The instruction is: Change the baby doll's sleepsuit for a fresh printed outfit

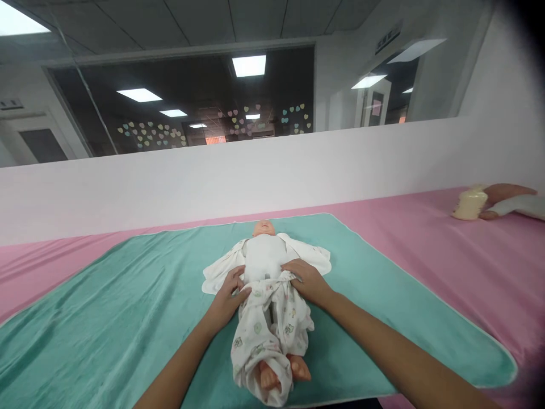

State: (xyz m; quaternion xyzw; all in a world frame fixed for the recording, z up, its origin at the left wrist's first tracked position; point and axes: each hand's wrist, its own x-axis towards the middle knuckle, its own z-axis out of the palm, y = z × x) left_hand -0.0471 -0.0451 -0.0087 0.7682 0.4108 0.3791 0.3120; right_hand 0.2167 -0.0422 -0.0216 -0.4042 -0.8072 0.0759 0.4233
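A baby doll (264,250) lies face up on a teal blanket (128,318), head away from me and bare feet toward me. Its white top lies spread open under the torso. White printed trousers (272,329) cover its legs. My left hand (227,298) grips the trousers' waistband at the doll's left-of-frame hip, fingers curled round the cloth. On the other hip my right hand (307,280) presses on the waistband, fingers bent over the fabric.
The blanket lies on a pink sheet (426,255) that covers a long surface against a low white wall (213,176). At the far right stands a cream bottle (469,204), beside another doll's limb and a white cloth (517,203).
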